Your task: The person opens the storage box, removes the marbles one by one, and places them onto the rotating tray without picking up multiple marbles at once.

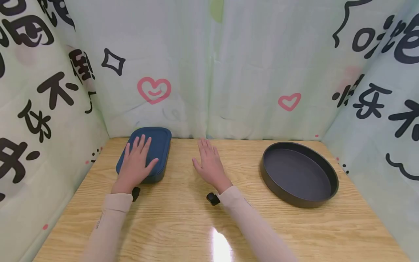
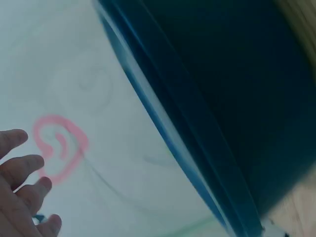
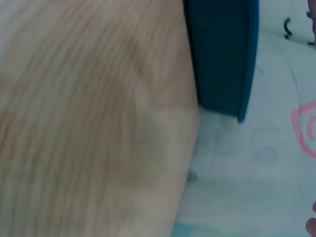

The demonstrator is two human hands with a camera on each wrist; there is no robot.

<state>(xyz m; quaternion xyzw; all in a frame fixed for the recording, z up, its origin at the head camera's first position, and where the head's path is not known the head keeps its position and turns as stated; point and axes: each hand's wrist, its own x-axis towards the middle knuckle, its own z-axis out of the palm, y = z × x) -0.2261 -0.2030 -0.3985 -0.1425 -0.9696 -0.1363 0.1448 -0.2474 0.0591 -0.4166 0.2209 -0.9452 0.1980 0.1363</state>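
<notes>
Left hand (image 1: 133, 167), right hand (image 1: 210, 166): loose, gripping nothing. Lidded blue container (image 1: 161, 151) near surface's (image 1: 183, 225) far-left corner: best steadied from opposite sides.

A round dark pan (image 1: 299, 174) stands on a wooden table (image 1: 176, 225); printed curtain (image 1: 248, 72) hangs behind.

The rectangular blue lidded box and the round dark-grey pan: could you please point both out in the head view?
Rectangular blue lidded box (image 1: 159, 145), head view: uncovered part of its lid.
Round dark-grey pan (image 1: 298, 173), head view: flat inner base.
</notes>
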